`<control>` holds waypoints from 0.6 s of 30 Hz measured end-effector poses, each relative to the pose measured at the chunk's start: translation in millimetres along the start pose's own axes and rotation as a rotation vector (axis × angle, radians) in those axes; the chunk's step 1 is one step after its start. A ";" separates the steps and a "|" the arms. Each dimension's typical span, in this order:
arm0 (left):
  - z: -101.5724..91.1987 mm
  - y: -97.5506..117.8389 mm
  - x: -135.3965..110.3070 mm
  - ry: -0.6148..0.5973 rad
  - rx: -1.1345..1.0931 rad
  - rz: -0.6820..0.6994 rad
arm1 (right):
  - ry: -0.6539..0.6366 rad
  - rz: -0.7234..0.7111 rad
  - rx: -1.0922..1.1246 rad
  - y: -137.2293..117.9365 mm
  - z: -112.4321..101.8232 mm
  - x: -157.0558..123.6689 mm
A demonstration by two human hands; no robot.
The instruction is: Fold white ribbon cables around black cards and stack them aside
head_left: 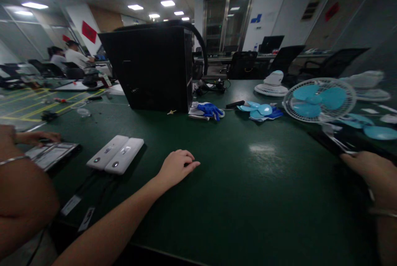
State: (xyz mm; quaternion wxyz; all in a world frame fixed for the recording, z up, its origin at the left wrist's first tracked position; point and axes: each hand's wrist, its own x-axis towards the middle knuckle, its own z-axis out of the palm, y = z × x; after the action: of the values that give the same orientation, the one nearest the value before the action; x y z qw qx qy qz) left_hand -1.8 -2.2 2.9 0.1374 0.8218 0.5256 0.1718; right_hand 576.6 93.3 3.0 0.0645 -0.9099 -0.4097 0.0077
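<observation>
Left hand (pixel 178 167) rests loosely curled, holding nothing, on the green table (pixel 235 208); right hand (pixel 372 173) (can't tell its grip) is near a fan (pixel 314 99), probably light, brittle, best held by its rim (pixel 285 103).

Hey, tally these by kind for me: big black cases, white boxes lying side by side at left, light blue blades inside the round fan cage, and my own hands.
Big black case: 1
White boxes: 2
Caged blades: 3
Your hands: 2
Total: 8
</observation>
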 end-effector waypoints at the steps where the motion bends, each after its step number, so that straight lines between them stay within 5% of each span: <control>1: 0.2 -0.3 0.0 -0.001 -0.002 0.006 | -0.039 0.058 -0.013 -5.3 -3.8 -6.4; 8: -1.4 2.5 -4.2 0.032 -0.120 -0.050 | -0.038 -0.031 -0.056 -27.8 -26.0 -37.1; 14: 0.7 0.6 -3.8 -0.015 -0.349 -0.129 | 0.071 -0.716 0.163 -80.0 -25.3 -69.7; 18: 6.1 -4.2 0.0 -0.001 -0.626 -0.153 | -0.097 -1.068 0.329 -123.6 -26.2 -129.4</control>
State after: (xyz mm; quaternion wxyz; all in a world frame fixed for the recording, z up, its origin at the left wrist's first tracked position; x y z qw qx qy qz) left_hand -2.6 -0.8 -4.3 0.3963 0.6979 0.5074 0.3138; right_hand 400.4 74.9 39.3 0.1818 -0.5525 -0.8095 0.0797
